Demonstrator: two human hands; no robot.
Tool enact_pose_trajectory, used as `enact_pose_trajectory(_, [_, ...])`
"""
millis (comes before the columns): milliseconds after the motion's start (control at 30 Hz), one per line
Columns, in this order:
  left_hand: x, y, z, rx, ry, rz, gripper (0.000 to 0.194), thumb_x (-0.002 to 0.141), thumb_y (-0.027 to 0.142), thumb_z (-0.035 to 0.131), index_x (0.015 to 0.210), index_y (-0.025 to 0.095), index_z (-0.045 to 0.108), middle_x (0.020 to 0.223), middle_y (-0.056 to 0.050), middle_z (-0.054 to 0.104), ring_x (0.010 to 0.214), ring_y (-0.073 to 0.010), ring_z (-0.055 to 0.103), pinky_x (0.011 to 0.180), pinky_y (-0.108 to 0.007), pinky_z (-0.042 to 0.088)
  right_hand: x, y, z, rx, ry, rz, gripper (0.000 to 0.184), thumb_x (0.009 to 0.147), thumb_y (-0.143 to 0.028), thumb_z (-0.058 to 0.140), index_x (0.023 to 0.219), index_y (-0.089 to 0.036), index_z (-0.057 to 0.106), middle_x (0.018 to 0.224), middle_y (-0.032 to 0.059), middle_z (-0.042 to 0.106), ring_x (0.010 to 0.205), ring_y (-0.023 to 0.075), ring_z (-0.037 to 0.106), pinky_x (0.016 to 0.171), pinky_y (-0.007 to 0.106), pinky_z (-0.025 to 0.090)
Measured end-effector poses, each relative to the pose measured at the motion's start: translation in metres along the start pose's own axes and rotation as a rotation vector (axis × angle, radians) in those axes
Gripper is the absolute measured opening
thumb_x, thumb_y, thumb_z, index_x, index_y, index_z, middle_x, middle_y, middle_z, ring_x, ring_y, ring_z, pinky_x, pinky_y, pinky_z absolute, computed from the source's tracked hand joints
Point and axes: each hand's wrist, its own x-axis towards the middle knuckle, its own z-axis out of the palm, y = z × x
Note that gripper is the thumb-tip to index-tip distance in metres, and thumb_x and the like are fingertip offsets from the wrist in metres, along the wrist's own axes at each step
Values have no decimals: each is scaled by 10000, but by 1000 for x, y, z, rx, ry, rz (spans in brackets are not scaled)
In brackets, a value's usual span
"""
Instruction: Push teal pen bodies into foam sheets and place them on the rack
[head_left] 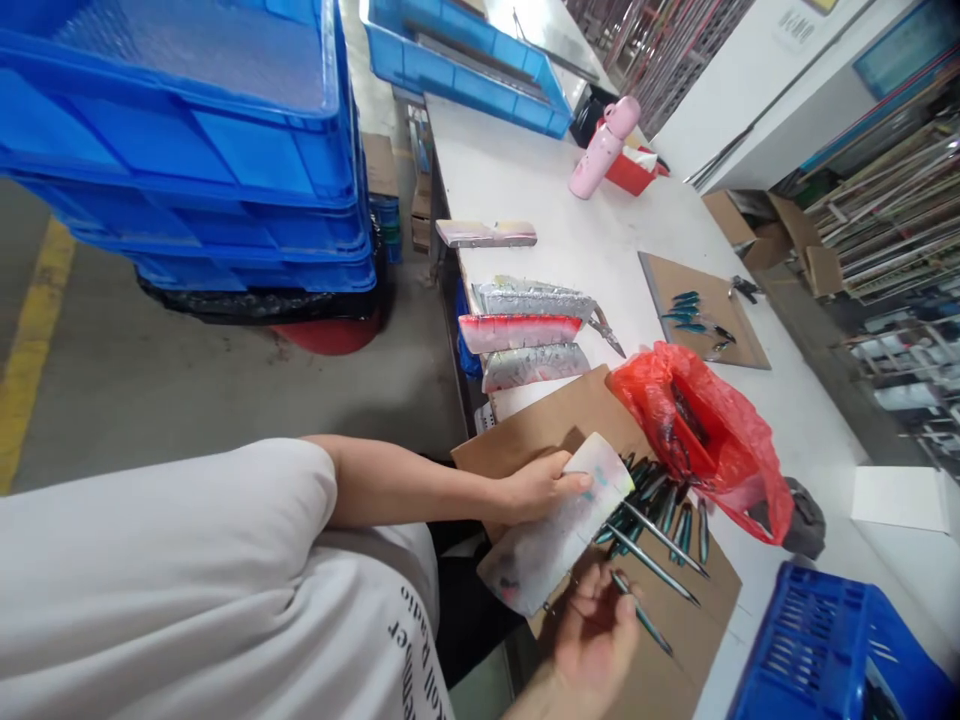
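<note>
My left hand (544, 488) grips a pale, paint-stained board (559, 540), with the thumb across its face. Two slim, pointed teal-and-silver pieces, resembling fishing lures (652, 566), stick out from the board's right edge. Below that edge, my right hand (596, 625) has its fingers curled, with another slim teal lure (643, 615) between fingers and thumb. Small wire-like bits show at the board's lower edge. A pile of similar teal lures (664, 500) lies on brown cardboard (690, 610) beside the board. Part of the pile is hidden behind the board.
An open red plastic bag (720, 430) stands beside the pile. Several paint-stained boards (521, 333) and pliers (606, 332) lie farther up the table. Teal lures rest on another brown board (720, 290). A pink bottle (604, 148), blue basket (806, 640) and stacked blue crates (187, 150) surround.
</note>
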Motion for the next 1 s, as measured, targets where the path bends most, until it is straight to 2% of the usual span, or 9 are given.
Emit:
enact_pose_trajectory(100, [0,-1,0,25,15,9,368,797,483,438,927,141,473,824,-27,531,683,-116,465,574,-207,383,-3,3,22,96,25,63,146,750,-314,477,873,-283,550,791,-49,626,779,105,617,759,320,514])
enact_pose_trajectory(200, [0,1,0,64,21,17,356,801,474,436,929,143,474,833,-25,529,698,-118,466,579,-205,380,-6,1,29,149,33,97,193,739,-287,490,920,-267,555,819,-30,644,799,130,621,767,357,511])
enact_pose_trajectory(267, [-1,3,-1,107,29,15,352,800,472,438,922,144,473,842,-25,530,713,-124,469,586,-208,381,-7,-2,30,180,40,124,200,733,-271,496,923,-269,559,797,-42,649,769,123,623,759,346,510])
enact_pose_trajectory(500, [-3,5,-2,153,23,2,356,815,480,408,935,150,466,872,-25,530,746,-131,483,606,-212,384,-8,-7,31,284,57,205,160,721,-219,484,843,-272,574,750,-80,630,780,44,606,747,189,480])
enact_pose_trajectory(767, [-1,-3,-2,187,43,21,376,818,508,397,933,159,475,887,-28,537,776,-144,492,618,-223,388,-9,-9,33,278,42,197,143,723,-225,485,844,-250,558,822,-43,606,769,85,598,718,263,497])
enact_pose_trajectory(1000, [-1,-4,-2,177,42,7,401,810,528,396,946,159,475,874,-31,539,756,-142,489,606,-226,385,-10,-11,34,287,57,231,131,718,-228,503,832,-264,556,830,-57,594,790,60,585,739,231,480])
